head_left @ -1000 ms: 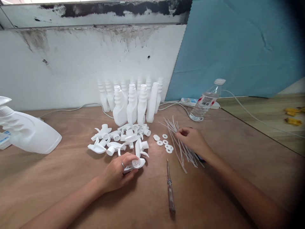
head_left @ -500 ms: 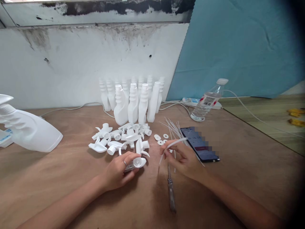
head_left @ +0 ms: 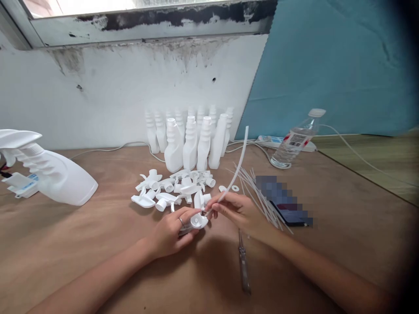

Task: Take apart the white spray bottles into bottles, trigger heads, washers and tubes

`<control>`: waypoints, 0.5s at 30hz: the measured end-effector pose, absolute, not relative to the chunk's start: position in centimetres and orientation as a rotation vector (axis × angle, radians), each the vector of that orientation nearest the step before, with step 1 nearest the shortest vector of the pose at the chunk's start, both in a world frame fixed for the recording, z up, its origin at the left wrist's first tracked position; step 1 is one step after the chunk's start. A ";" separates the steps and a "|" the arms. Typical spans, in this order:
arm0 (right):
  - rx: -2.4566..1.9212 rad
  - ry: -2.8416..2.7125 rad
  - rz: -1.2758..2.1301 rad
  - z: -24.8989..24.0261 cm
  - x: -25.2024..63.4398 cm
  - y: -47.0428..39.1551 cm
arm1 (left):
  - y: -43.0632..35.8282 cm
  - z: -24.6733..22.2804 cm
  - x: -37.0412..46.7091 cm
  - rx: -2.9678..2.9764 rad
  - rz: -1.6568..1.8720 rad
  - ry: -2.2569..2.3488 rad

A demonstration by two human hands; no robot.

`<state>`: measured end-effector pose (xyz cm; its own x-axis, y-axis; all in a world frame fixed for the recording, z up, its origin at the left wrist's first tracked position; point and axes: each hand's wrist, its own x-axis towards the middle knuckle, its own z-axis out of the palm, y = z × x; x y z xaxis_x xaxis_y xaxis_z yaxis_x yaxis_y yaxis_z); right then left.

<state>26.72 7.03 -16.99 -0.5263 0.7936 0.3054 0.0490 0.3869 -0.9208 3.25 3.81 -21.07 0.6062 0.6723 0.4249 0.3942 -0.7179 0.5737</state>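
My left hand [head_left: 172, 231] is closed around a white spray trigger head [head_left: 197, 221], its round collar facing up toward me. My right hand [head_left: 237, 213] pinches a thin white plastic tube [head_left: 241, 161] close to its lower end, and the rest of it curves upward. The tube's low end is at the collar of the trigger head; whether it is inside I cannot tell. Just beyond my hands lies a pile of white trigger heads [head_left: 166, 198]. Partly behind my right hand are white washers [head_left: 235, 188] and a bundle of loose tubes [head_left: 262, 198].
A screwdriver [head_left: 244, 270] lies below my right hand. To the right are a phone [head_left: 291, 216] and a tilted clear water bottle [head_left: 291, 141]. White bottles [head_left: 190, 148] stand by the wall. An assembled spray bottle [head_left: 65, 179] leans at the left, near a power strip.
My right hand has moved left to the trigger head, and the tube has swung from nearly level to pointing up. My left hand keeps its hold. The view has shifted slightly.
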 end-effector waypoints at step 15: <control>-0.782 -2.235 0.731 -17.4 24.3 7.5 | 3.7 -20.6 3.3 2.377 0.853 0.895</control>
<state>24.35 7.52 -17.44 -0.6098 0.6904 0.3892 0.3268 0.6664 -0.6701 3.27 3.74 -20.65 0.5964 0.7036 0.3863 0.4199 -0.6837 0.5969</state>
